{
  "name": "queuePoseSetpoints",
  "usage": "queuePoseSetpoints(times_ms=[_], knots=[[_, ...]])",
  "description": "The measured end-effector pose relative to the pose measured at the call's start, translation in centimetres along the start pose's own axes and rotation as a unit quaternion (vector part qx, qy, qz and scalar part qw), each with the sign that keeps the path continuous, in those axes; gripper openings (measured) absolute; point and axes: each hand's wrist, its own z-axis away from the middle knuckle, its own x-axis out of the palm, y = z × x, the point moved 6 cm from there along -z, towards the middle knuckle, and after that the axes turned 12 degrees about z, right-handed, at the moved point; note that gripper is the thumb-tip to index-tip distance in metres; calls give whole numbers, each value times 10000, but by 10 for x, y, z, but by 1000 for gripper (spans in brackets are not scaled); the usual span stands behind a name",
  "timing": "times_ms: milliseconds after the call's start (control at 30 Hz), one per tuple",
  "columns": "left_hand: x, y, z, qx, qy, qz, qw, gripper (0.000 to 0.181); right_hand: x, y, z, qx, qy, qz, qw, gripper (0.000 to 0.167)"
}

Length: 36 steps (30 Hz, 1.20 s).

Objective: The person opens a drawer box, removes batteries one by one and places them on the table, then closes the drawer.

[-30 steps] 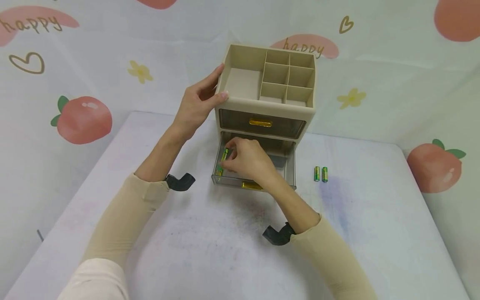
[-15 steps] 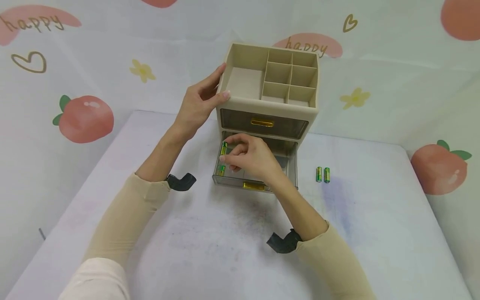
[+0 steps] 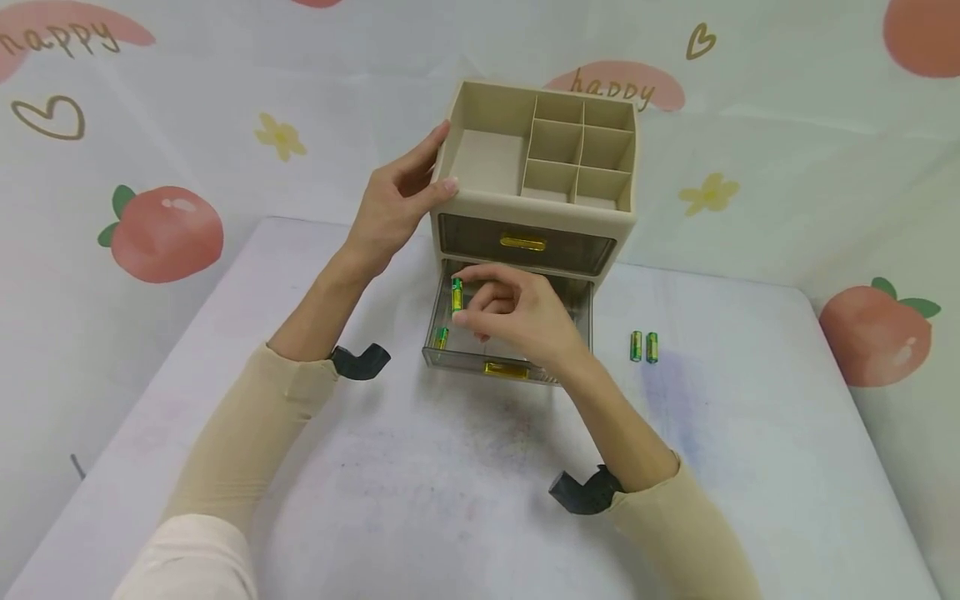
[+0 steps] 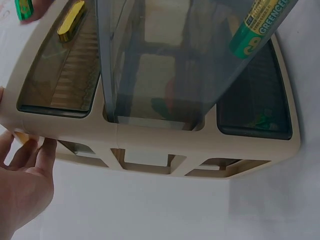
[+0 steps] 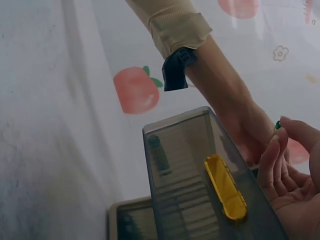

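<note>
My left hand (image 3: 390, 208) grips the upper left side of a beige desktop drawer organizer (image 3: 532, 208), thumb on the top rim. Over the pulled-out translucent drawer (image 3: 510, 362), my right hand (image 3: 521, 312) pinches a green-and-yellow battery (image 3: 457, 296) by its ends, between thumb and index finger. Another battery (image 3: 442, 338) lies along the drawer's left wall; the left wrist view shows this battery (image 4: 257, 30) through the clear side. The right wrist view has the held battery (image 5: 277, 125) mostly hidden behind fingertips.
Two batteries (image 3: 643, 347) lie side by side on the table, right of the organizer. Above the pulled-out drawer is a closed drawer with a gold handle (image 3: 522, 242). A lower closed drawer (image 4: 255, 95) shows something green inside. A patterned cloth (image 3: 337, 100) hangs behind.
My right hand has lifted the pinched battery away from the drawer's left wall and shifted slightly right. My left hand keeps its grip on the organizer.
</note>
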Motion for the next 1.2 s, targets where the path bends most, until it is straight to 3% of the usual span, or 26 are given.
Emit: queuePoseSetpoints(times_ms=[167,367,567,900,1200], knots=[[-8,-12,-7,48,-3,76,10000,63,-11,-5,10,-75,-39,-16,10000,41],[-9,-13,-8,98,13,148,9998,62,-24,-5,21,0,-20,-75,10000,43],[-9,-12,-6,128,20,69,9999,61,-41,-5,36,-203,103,-165,9996,47],[-11,-14,-4,-58,118,136,9998,63,-72,10,63,-74,450,338,9984,46],[-11,-15,-5,30,87,159,9998,63,-103,36,87,275,689,974,9925,45]])
